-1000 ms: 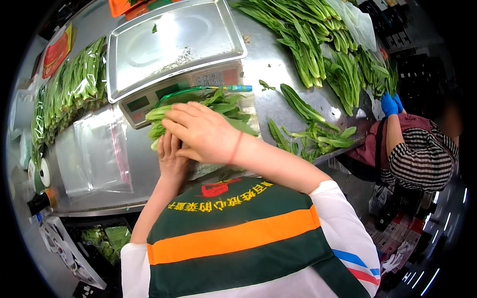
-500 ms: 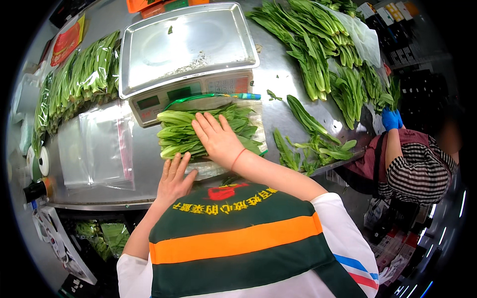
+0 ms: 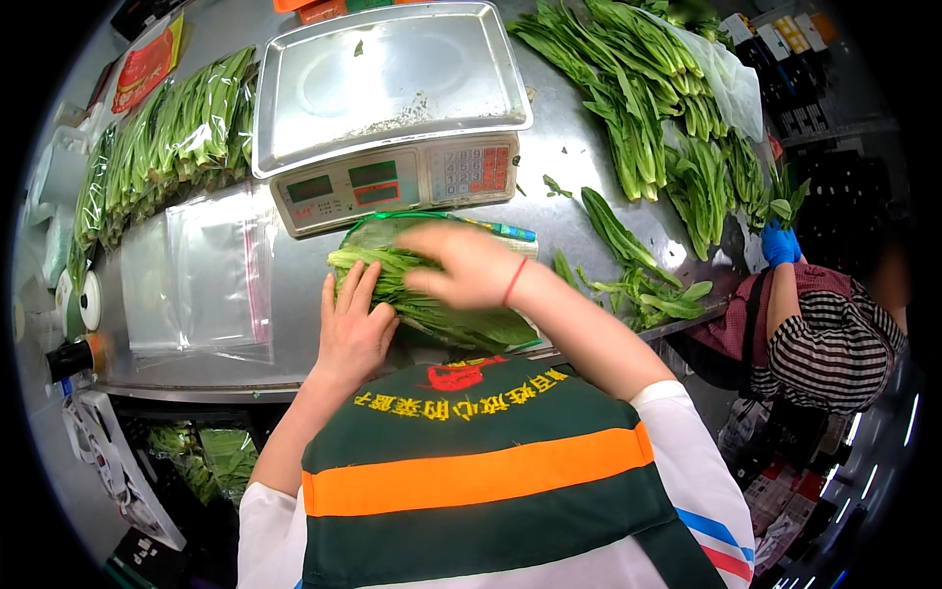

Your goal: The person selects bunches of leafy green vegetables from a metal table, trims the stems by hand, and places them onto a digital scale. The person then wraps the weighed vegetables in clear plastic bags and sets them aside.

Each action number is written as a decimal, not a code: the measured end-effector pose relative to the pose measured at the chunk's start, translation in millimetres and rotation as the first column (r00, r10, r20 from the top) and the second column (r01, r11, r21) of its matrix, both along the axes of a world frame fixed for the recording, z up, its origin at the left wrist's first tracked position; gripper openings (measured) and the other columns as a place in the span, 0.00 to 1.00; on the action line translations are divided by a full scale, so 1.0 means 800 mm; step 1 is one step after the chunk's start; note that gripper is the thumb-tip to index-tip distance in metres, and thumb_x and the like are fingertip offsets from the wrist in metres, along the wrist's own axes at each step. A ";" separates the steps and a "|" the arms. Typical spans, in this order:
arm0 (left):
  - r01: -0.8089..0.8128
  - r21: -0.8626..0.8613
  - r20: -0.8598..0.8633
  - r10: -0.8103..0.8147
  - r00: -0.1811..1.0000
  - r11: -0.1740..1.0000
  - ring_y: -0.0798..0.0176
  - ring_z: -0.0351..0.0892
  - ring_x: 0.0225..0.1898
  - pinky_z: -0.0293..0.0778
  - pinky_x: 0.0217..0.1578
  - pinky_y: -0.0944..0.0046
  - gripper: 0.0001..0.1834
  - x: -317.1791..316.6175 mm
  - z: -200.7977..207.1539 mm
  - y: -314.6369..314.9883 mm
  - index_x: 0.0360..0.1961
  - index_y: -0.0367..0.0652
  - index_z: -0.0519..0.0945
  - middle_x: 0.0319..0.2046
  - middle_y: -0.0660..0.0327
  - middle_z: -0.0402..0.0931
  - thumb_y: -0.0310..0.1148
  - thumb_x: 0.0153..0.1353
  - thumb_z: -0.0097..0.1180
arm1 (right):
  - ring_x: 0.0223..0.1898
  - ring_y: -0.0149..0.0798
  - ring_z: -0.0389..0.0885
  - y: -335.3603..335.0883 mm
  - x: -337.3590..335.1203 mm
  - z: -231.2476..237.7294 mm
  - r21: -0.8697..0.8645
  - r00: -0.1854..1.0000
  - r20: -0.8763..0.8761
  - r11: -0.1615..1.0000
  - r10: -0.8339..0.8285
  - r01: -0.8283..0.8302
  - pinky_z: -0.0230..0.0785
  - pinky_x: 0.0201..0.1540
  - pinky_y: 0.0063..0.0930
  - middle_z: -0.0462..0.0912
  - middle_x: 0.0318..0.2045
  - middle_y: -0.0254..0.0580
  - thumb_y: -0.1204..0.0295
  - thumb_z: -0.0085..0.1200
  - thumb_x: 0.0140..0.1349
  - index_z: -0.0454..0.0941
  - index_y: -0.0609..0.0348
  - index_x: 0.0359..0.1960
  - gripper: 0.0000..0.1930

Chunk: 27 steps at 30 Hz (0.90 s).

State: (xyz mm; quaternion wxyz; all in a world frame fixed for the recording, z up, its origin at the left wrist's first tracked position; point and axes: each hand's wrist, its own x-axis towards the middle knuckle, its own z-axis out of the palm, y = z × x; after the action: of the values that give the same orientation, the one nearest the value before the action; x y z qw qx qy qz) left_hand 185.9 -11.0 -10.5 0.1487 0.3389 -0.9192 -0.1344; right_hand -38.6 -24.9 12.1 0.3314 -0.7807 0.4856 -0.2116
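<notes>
A bunch of leafy green lettuce-like stalks (image 3: 466,326) lies on the steel table before me, its pale cut ends to the left. Along its far side runs the green edge of a clear plastic bag (image 3: 378,232); how far the leaves sit inside cannot be told. My left hand (image 3: 351,329) rests over the near left end of the bunch, its fingers outstretched. Over the middle is my right hand (image 3: 463,267), blurred by motion, so its grip does not show. Just beyond stands a weighing scale (image 3: 400,182) with a metal tray (image 3: 392,74).
Bagged greens (image 3: 172,142) line the far left, above a stack of clear bags (image 3: 201,285). Loose greens (image 3: 638,108) pile up at the right, with loose leaves (image 3: 643,290) nearer the edge. A co-worker's blue-gloved hand (image 3: 780,243) holds greens there.
The bunch now lies lower and more spread to the right. My right hand has shifted right and lifted into a blur; my left hand has moved up onto the stalk ends.
</notes>
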 end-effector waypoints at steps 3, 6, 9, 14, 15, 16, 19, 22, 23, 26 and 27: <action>-0.015 0.008 0.007 0.015 1.000 1.000 0.44 0.61 0.61 0.53 0.58 0.37 0.09 -0.005 0.003 -0.004 0.24 0.42 0.72 0.56 0.47 0.65 0.33 0.51 0.59 | 0.47 0.52 0.76 -0.055 -0.004 0.011 0.057 0.949 -0.235 0.972 -0.211 0.230 0.69 0.50 0.38 0.78 0.44 0.54 0.54 0.53 0.56 0.76 0.65 0.44 0.25; -0.039 -0.003 0.007 0.039 0.999 0.999 0.46 0.63 0.60 0.54 0.58 0.38 0.10 -0.011 0.003 -0.007 0.24 0.42 0.72 0.56 0.48 0.67 0.34 0.51 0.59 | 0.46 0.52 0.77 -0.087 0.004 -0.001 0.382 0.903 -0.429 0.910 0.021 0.161 0.69 0.50 0.37 0.79 0.43 0.55 0.42 0.48 0.54 0.78 0.63 0.43 0.33; -0.088 -0.040 -0.022 0.087 0.996 0.995 0.48 0.65 0.58 0.55 0.57 0.40 0.09 -0.015 -0.003 -0.007 0.25 0.43 0.73 0.52 0.50 0.70 0.35 0.50 0.60 | 0.46 0.52 0.78 -0.090 0.010 -0.016 0.614 0.912 -0.329 0.789 0.246 0.008 0.68 0.50 0.37 0.80 0.41 0.56 0.33 0.44 0.50 0.80 0.62 0.42 0.40; -0.227 -0.088 -0.093 0.219 0.971 0.970 0.52 0.68 0.52 0.57 0.55 0.44 0.09 -0.031 -0.016 -0.006 0.25 0.44 0.76 0.44 0.56 0.72 0.35 0.46 0.62 | 0.50 0.53 0.74 -0.005 0.035 0.015 0.379 0.887 -0.426 0.925 0.177 -0.002 0.68 0.50 0.40 0.73 0.47 0.56 0.39 0.61 0.39 0.68 0.67 0.49 0.44; -0.231 -0.067 -0.123 0.221 0.967 0.971 0.51 0.68 0.51 0.59 0.54 0.46 0.09 -0.033 -0.014 -0.008 0.23 0.43 0.75 0.44 0.55 0.71 0.34 0.46 0.61 | 0.51 0.52 0.72 0.011 0.044 0.006 0.266 0.861 -0.497 0.964 0.112 0.028 0.68 0.50 0.42 0.71 0.47 0.52 0.45 0.67 0.36 0.62 0.65 0.52 0.47; -0.212 -0.043 -0.149 0.204 0.968 0.976 0.50 0.69 0.51 0.59 0.54 0.46 0.09 -0.032 -0.011 -0.009 0.23 0.42 0.76 0.43 0.55 0.72 0.35 0.45 0.62 | 0.48 0.51 0.73 0.021 0.052 0.004 0.191 0.857 -0.514 0.978 0.026 0.085 0.68 0.47 0.43 0.72 0.45 0.52 0.51 0.69 0.35 0.62 0.66 0.52 0.45; 0.021 0.201 -0.330 0.048 0.943 0.979 0.51 0.73 0.49 0.64 0.54 0.51 0.10 0.007 -0.001 -0.037 0.25 0.40 0.79 0.42 0.55 0.76 0.34 0.46 0.65 | 0.43 0.48 0.74 0.039 0.056 -0.010 -0.016 0.889 -0.448 0.995 -0.098 0.101 0.69 0.42 0.39 0.72 0.42 0.49 0.58 0.69 0.37 0.63 0.68 0.51 0.41; -0.350 0.660 -0.477 0.731 0.488 0.665 0.67 0.76 0.40 0.71 0.42 0.66 0.08 0.073 0.000 -0.072 0.33 0.34 0.80 0.35 0.57 0.80 0.29 0.56 0.58 | 0.42 0.47 0.73 0.047 0.056 -0.014 -0.090 0.888 -0.437 0.989 -0.143 0.115 0.68 0.41 0.38 0.71 0.41 0.48 0.60 0.68 0.37 0.63 0.69 0.51 0.40; -0.527 0.631 -0.414 0.822 0.392 0.569 0.65 0.76 0.39 0.71 0.41 0.65 0.09 0.105 0.000 -0.086 0.35 0.34 0.80 0.35 0.57 0.79 0.30 0.57 0.57 | 0.42 0.47 0.73 0.047 0.058 -0.014 -0.089 0.888 -0.440 0.990 -0.134 0.106 0.68 0.41 0.38 0.71 0.41 0.48 0.60 0.68 0.38 0.63 0.69 0.51 0.40; -0.863 0.296 -0.217 0.909 0.356 0.409 0.59 0.76 0.37 0.71 0.39 0.62 0.10 0.173 -0.036 -0.098 0.38 0.38 0.79 0.35 0.57 0.77 0.33 0.59 0.55 | 0.42 0.48 0.73 0.045 0.061 -0.012 -0.082 0.889 -0.445 0.994 -0.104 0.075 0.68 0.41 0.38 0.71 0.41 0.49 0.60 0.68 0.38 0.62 0.70 0.52 0.41; -0.907 0.136 -0.137 0.915 0.380 0.398 0.57 0.76 0.36 0.71 0.38 0.61 0.09 0.184 -0.055 -0.102 0.38 0.40 0.79 0.35 0.57 0.76 0.33 0.60 0.54 | 0.42 0.48 0.73 0.044 0.061 -0.012 -0.087 0.888 -0.448 0.994 -0.100 0.068 0.68 0.41 0.38 0.71 0.41 0.49 0.60 0.68 0.38 0.62 0.70 0.52 0.41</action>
State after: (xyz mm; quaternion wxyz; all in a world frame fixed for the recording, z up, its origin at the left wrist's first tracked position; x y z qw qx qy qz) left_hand 333.2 -92.4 -54.6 0.2784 0.7756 -0.5608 -0.0799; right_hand 10.2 10.0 2.5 0.1727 -0.7977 0.5751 -0.0552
